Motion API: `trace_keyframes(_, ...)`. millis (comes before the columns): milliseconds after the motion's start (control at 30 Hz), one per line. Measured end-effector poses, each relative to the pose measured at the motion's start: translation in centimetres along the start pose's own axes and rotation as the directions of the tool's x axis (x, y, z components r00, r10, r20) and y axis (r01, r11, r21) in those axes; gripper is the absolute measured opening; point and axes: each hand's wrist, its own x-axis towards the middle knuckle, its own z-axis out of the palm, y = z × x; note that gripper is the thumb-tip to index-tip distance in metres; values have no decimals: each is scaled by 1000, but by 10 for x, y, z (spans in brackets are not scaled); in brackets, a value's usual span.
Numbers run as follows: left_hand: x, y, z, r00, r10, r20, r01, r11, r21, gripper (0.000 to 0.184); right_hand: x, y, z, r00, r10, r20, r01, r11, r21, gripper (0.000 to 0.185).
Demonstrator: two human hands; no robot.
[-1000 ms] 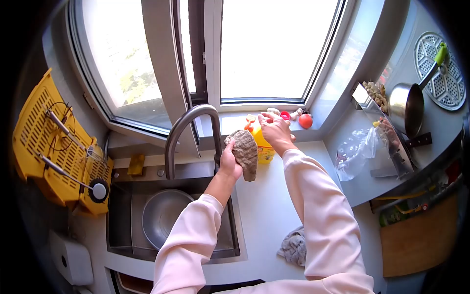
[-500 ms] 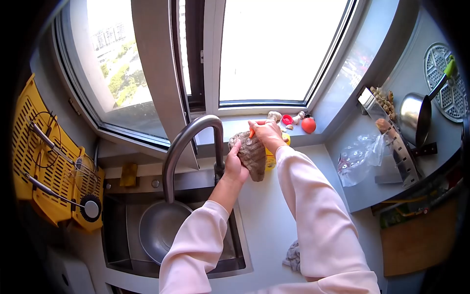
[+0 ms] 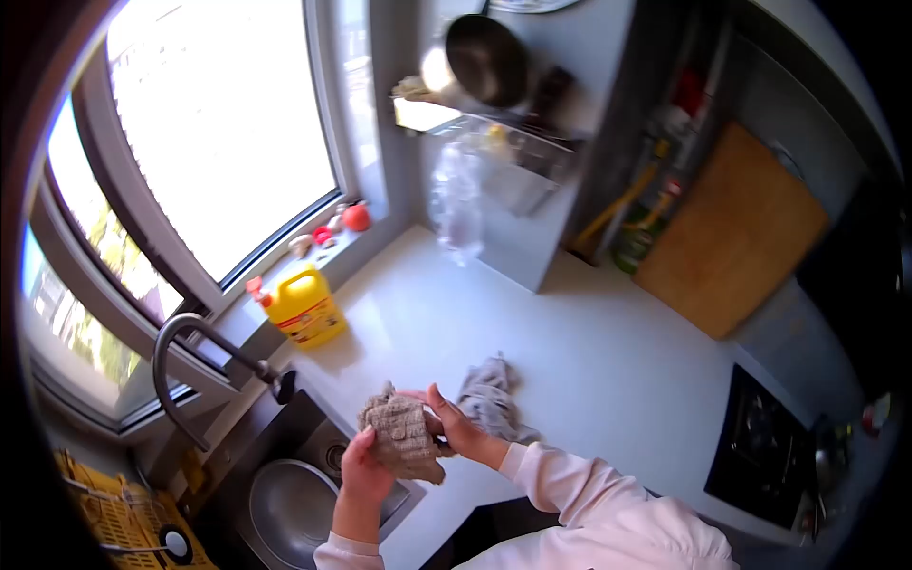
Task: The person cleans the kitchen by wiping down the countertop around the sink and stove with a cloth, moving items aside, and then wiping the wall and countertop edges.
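Observation:
A brown waffle-textured cloth (image 3: 401,439) is bunched between my two hands, above the counter by the sink's right edge. My left hand (image 3: 365,471) grips its left side, thumb on top. On the other side, my right hand (image 3: 460,429) holds the cloth's right edge with the thumb raised; part of its fingers is hidden behind the fabric. A crumpled grey rag (image 3: 490,397) lies on the counter just beyond my right hand. Farther back, by the windowsill, stands a yellow jug (image 3: 306,312) with a red pump top.
A metal pan (image 3: 293,513) sits in the sink (image 3: 318,439) under the curved faucet (image 3: 169,353). Along the sill are a tomato (image 3: 356,218) and garlic. A cutting board (image 3: 733,233) leans at the right, near a black cooktop (image 3: 755,446). A yellow rack (image 3: 100,518) is at lower left.
The view has swung right. My right hand has left the orange-red top of the yellow jug and now holds the cloth together with my left hand, nearer my body.

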Motion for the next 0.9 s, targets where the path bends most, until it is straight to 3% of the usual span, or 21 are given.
trace_keyframes(33,-1,-27,6,999,-53,4,53,999,0,54,-24,22,-21,993,13,116,-45,961,274,83)
trace_keyframes(100,1,-87,19,967,-237,96,242,969,-41,50,-102,27,-44,990,42,-131,3,945,327,82)
trace_keyframes(200,-13,-196,70,907,-392,155,396,918,6,47,-229,41,-84,926,60,-372,167,820,547,76)
trace_keyframes(300,-46,-304,143,758,-568,320,564,818,116,48,-362,71,-113,781,56,-622,389,736,554,72)
trace_keyframes(367,-71,-382,185,688,-646,331,625,759,182,52,-444,76,-123,616,126,-778,524,672,524,67)
trace_keyframes(467,-120,-506,234,523,-762,382,701,640,316,55,-576,107,-158,517,129,-846,697,511,503,68)
trace_keyframes(500,-132,-550,252,470,-798,377,725,593,349,56,-611,113,-167,409,85,-908,747,540,387,61)
trace_keyframes(567,-163,-627,261,442,-795,416,689,598,410,50,-676,135,-174,382,49,-923,839,401,368,53)
trace_keyframes(600,-176,-648,274,442,-791,422,636,608,474,45,-701,117,-164,305,145,-941,822,459,337,49)
trace_keyframes(633,-188,-675,286,446,-789,422,576,614,539,40,-726,121,-171,296,148,-944,832,445,331,49)
trace_keyframes(700,-210,-726,300,460,-785,415,514,616,597,33,-774,134,-188,273,386,-881,701,547,457,57)
trace_keyframes(733,-214,-753,303,503,-743,442,175,588,790,31,-791,152,-207,272,407,-872,691,548,471,57)
trace_keyframes(800,-222,-789,324,493,-694,524,-466,298,833,34,-819,166,-240,258,426,-867,722,511,467,54)
trace_keyframes(833,-225,-813,333,490,-704,514,-463,289,838,34,-836,172,-255,246,441,-863,740,489,461,51)
trace_keyframes(867,-227,-836,338,431,-621,655,-669,267,694,35,-851,183,-270,304,431,-850,710,492,504,59)
trace_keyframes(900,-228,-858,341,333,-541,772,-832,216,511,36,-870,183,-276,276,471,-838,670,531,519,64)
